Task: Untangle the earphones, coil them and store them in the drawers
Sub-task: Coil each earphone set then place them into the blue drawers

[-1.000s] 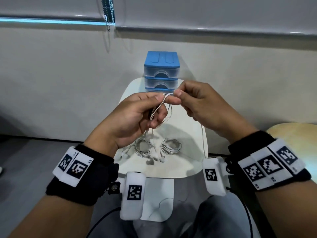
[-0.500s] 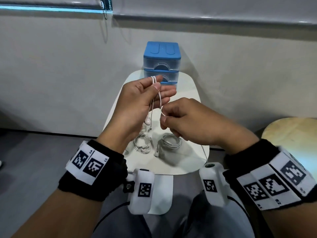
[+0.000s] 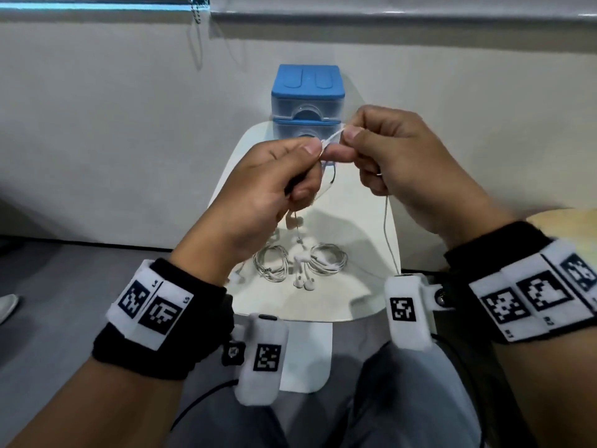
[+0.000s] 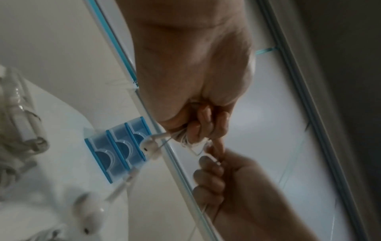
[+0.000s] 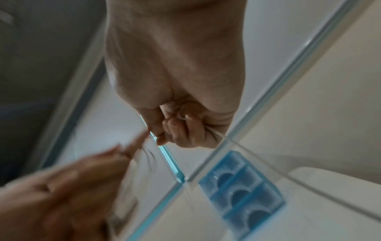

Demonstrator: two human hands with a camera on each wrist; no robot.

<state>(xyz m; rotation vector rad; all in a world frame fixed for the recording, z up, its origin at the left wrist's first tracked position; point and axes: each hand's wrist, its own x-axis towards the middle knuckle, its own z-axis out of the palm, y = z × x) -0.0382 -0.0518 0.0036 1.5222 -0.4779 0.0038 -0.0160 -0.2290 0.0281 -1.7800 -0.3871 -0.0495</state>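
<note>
Both hands are raised over the small white table (image 3: 355,302), holding one white earphone cable (image 3: 332,137) between them. My left hand (image 3: 274,179) grips loops of the cable, and an earbud (image 4: 149,145) dangles below its fingers. My right hand (image 3: 387,150) pinches the cable just right of the left index finger; the loose end (image 3: 386,227) hangs down from it. Two coiled earphones (image 3: 271,263) (image 3: 328,258) lie on the table under the hands. The blue drawer unit (image 3: 306,92) stands at the table's far edge, its drawers closed.
A pale wall rises right behind the drawer unit. A round wooden stool (image 3: 562,221) is at the right. A grey floor surrounds the table, with a white shoe (image 3: 8,307) at the far left. Blind cords (image 3: 197,8) hang at the top.
My right hand dropped low half a second ago and has come back up beside the left hand's fingertip, drawing the cable along. The left hand stays closed on the loops.
</note>
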